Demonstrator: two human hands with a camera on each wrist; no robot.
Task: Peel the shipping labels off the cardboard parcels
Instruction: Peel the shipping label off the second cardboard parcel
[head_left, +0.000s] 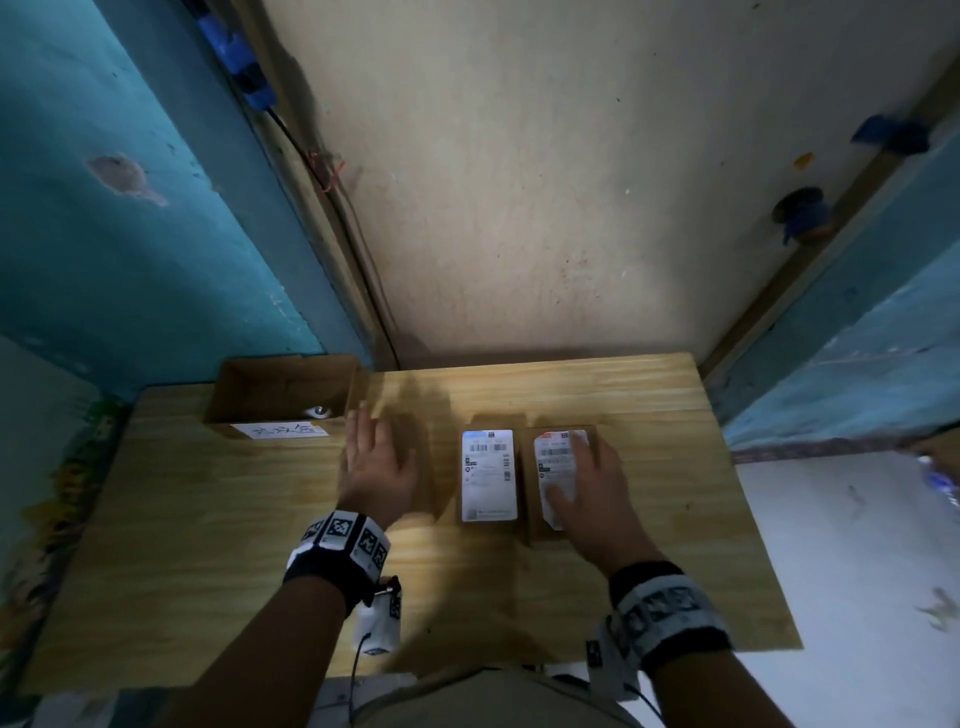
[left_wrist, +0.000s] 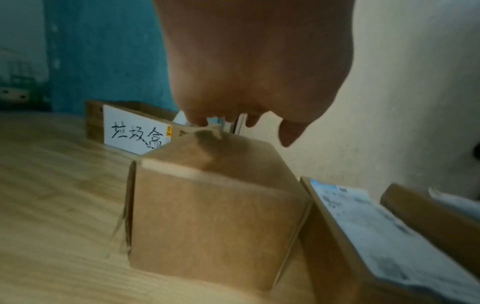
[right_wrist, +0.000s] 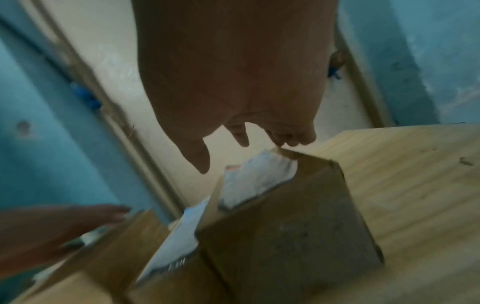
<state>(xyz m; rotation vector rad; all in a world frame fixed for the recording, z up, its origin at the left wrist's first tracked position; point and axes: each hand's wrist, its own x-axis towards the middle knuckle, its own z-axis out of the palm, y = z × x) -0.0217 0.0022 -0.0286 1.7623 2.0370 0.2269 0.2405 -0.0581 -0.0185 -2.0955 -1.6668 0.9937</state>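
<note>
We see a pale, straight-grained wooden tabletop carrying, at its far left corner, an open-topped cardboard box with a white handwritten paper slip on its near wall. Toward the middle of the far edge three matte brown cardboard parcels stand side by side: the left parcel has a bare top, the middle parcel bears a white rectangular shipping label with a blue strip and barcodes, and the right parcel bears a label with a red strip. Our left hand hovers over the left parcel with fingers straight and spread, holding nothing. Our right hand lies over the right parcel's label, fingers loosely extended. Only the right wrist view shows those fingertips at the parcel's far corner, just at the label's far edge; blur keeps us from telling whether they touch it. Only the left wrist view shows the slip's writing clearly.
</note>
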